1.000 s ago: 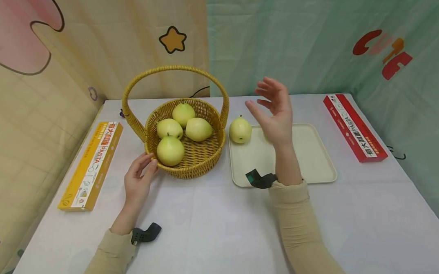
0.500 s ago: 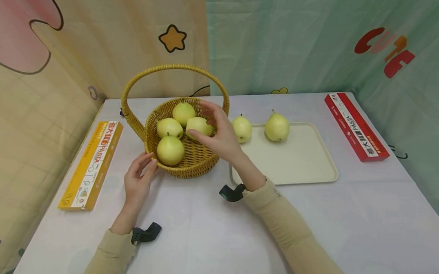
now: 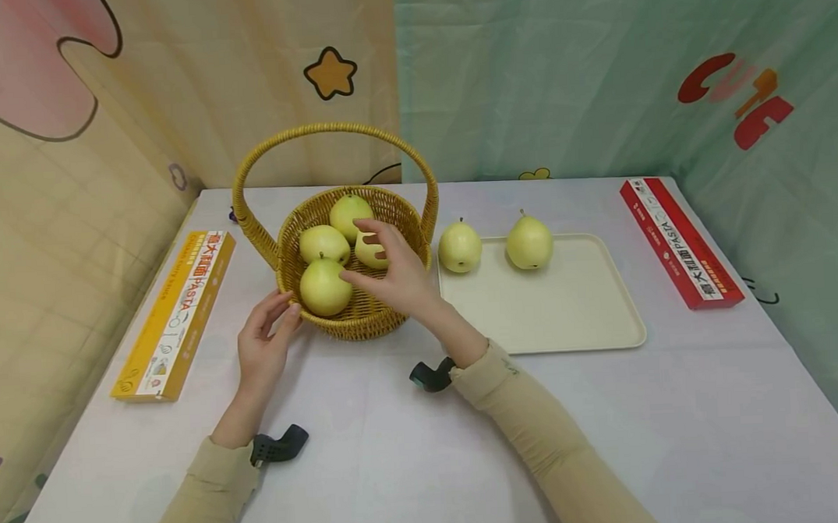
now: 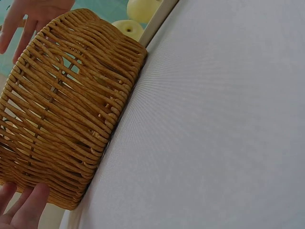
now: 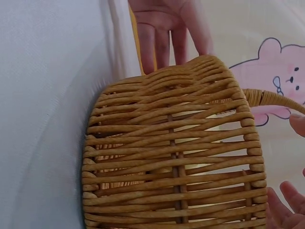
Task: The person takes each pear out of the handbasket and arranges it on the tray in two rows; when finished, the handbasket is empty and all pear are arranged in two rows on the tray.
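Observation:
A woven wicker basket (image 3: 355, 329) with a tall handle holds several yellow-green pears. My left hand (image 3: 264, 346) touches the basket's near-left rim; in the right wrist view the left hand (image 5: 167, 28) lies against the basket wall (image 5: 176, 152) with its fingers straight. Over the basket's right half, my right hand (image 3: 402, 278) holds nothing, thumb and fingers spread apart. Its thumb is close to the front pear (image 3: 324, 289), and its fingers partly cover the right pear (image 3: 368, 252). Whether it touches either is unclear.
A cream tray (image 3: 568, 309) right of the basket has a pear (image 3: 529, 243) near its back edge and another pear (image 3: 460, 246) at its back-left corner. A yellow pasta box (image 3: 176, 319) lies at the left, a red pasta box (image 3: 681, 242) at the right.
My right hand has gone left from above the tray to over the basket, then slightly further left and nearer the front pear. My left hand stays at the rim.

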### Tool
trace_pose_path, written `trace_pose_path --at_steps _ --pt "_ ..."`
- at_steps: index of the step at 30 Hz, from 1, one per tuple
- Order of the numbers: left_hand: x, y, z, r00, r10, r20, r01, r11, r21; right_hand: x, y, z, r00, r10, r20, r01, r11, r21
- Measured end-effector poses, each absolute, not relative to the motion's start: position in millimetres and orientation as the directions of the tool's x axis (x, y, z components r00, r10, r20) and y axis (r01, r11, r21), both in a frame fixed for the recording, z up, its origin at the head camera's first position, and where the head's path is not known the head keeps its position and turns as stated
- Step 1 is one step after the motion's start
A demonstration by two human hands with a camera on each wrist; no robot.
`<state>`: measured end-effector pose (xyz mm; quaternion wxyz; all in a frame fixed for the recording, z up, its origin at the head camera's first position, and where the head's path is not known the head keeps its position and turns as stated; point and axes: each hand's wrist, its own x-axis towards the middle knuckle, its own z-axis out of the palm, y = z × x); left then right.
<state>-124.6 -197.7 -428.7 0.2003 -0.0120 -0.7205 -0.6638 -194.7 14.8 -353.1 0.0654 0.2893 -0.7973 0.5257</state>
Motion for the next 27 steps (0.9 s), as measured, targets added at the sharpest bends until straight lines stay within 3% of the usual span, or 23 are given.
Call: trace_pose_path --at_steps 9,27 --pt "-125.1 -197.6 -429.4 -0.921 -0.249 0.3 0.282 0.105 0.954 -196.0 7.2 -362.7 -0.819 -0.462 0.341 -0.51 0.313 -0.801" --pt "-124.4 -196.9 -427.9 -0.919 -0.256 0.3 0.282 0.104 0.954 -196.2 3.0 -369.8 -0.803 -0.573 0.166 -0.516 0.527 -0.676"
